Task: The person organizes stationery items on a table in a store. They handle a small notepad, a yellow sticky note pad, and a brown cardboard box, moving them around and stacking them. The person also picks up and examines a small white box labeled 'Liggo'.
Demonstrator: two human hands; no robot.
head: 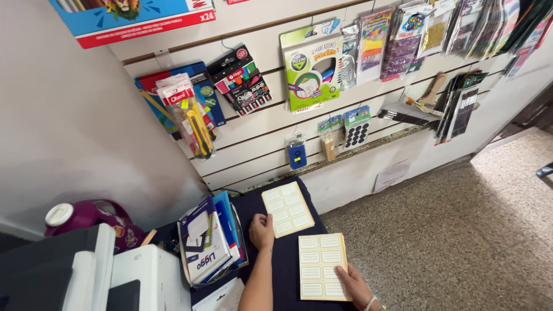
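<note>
Resting on a dark table (288, 259), the left hand (262, 230) lies with curled fingers at the lower left corner of one label sheet (288, 208), touching its edge; whether it pinches the sheet cannot be told. The right hand (352, 283) holds a second sheet (321, 266) at its lower right corner, with the fingers closed over the edge, and this sheet lies just beside the first, nearer to the person. Notebooks (204, 242) stand left of the hands, and packaged markers (314, 63) hang on the wall (253, 138) above.
</note>
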